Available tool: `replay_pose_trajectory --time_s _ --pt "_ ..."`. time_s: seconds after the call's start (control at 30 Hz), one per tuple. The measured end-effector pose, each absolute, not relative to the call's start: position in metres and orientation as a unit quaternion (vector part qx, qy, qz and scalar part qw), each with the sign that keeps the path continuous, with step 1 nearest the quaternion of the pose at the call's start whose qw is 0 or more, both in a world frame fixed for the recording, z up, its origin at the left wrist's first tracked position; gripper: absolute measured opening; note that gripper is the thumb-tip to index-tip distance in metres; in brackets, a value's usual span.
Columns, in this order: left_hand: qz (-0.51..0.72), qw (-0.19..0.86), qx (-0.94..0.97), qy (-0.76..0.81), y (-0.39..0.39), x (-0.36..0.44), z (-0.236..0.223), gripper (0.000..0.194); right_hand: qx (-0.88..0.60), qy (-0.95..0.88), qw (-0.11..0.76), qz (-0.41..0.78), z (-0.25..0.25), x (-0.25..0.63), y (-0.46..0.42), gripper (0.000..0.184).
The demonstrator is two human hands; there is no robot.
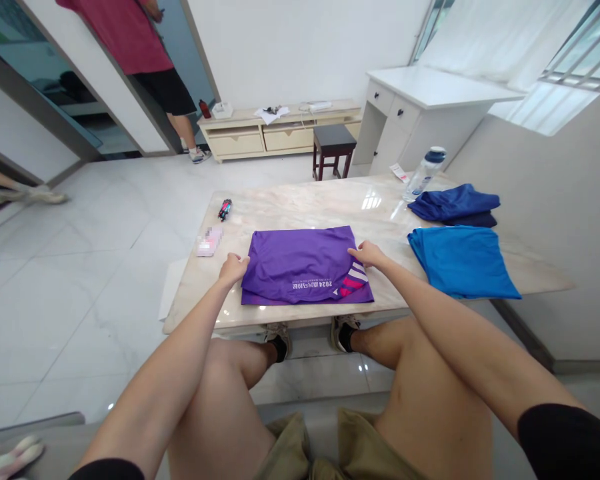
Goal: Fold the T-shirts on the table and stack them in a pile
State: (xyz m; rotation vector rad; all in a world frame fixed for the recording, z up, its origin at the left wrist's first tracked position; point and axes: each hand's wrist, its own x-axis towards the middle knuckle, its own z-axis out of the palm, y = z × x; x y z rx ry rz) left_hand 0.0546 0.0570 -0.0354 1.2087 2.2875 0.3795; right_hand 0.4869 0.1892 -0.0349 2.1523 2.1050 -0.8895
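A purple T-shirt (295, 257), folded into a rough rectangle with white lettering and pink and white stripes, lies flat on the marble-topped table (300, 207). At its left edge, my left hand (234, 268) pinches the cloth between thumb and fingers. My right hand (367, 255) grips the opposite edge just above the stripes. To the right of that hand rests a folded bright blue garment (465, 263). Behind it a dark blue garment (455, 203) is bunched up beside a clear water bottle (425, 173) with a blue lid.
At the table's left are a small dark, colourful object (225, 210) and a pink packet (210, 241). Beyond the table stand a dark stool (334, 143), a low cabinet (285, 139) and a white desk (430, 87). A person in a red shirt (125, 40) stands at the doorway.
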Motion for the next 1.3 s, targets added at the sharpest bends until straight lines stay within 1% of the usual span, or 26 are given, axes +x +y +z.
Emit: replay_pose_trajectory --time_s 0.1,0.17,0.2,0.33,0.43,0.5,0.6,0.67,0.77,0.9,1.03,1.1,1.23,1.3 --pt "0.096 0.17 0.518 0.833 0.057 0.06 -0.03 0.03 0.675 0.703 0.004 -0.224 -0.039 0.488 0.187 0.052" --pt "0.076 0.17 0.577 0.796 0.058 0.068 -0.027 0.021 0.666 0.713 0.019 -0.219 -0.039 0.485 0.186 0.048" --pt "0.067 0.183 0.598 0.777 0.06 0.073 -0.027 0.02 0.66 0.716 0.033 -0.223 -0.039 0.484 0.186 0.046" --pt "0.008 0.249 0.637 0.73 0.063 0.093 -0.03 0.033 0.64 0.729 0.078 -0.229 -0.039 0.479 0.185 0.034" --pt "-0.04 0.27 0.631 0.726 0.064 0.098 -0.036 0.039 0.636 0.734 0.076 -0.225 -0.043 0.482 0.188 0.03" --pt "-0.054 0.269 0.62 0.735 0.065 0.097 -0.038 0.044 0.628 0.747 0.041 -0.212 -0.046 0.484 0.191 0.037" --pt "-0.061 0.27 0.615 0.738 0.064 0.093 -0.041 0.049 0.611 0.767 -0.025 -0.193 -0.05 0.485 0.199 0.058" --pt "-0.065 0.271 0.621 0.733 0.063 0.091 -0.042 0.049 0.613 0.764 -0.041 -0.198 -0.052 0.482 0.204 0.064" --pt "-0.072 0.268 0.632 0.724 0.061 0.089 -0.044 0.049 0.641 0.734 -0.037 -0.223 -0.053 0.472 0.208 0.061" --pt "-0.081 0.272 0.637 0.717 0.056 0.088 -0.044 0.049 0.661 0.71 -0.01 -0.241 -0.052 0.453 0.209 0.056" --pt "-0.091 0.272 0.641 0.712 0.052 0.088 -0.041 0.048 0.708 0.666 -0.041 -0.23 -0.048 0.439 0.209 0.058" --pt "-0.09 0.271 0.643 0.71 0.05 0.088 -0.04 0.046 0.746 0.622 -0.054 -0.233 -0.046 0.437 0.208 0.062" --pt "-0.078 0.279 0.644 0.708 0.047 0.091 -0.038 0.04 0.787 0.572 -0.034 -0.229 -0.045 0.441 0.209 0.082" --pt "-0.05 0.29 0.644 0.706 0.047 0.094 -0.034 0.032 0.758 0.609 -0.01 -0.236 -0.046 0.447 0.21 0.082"
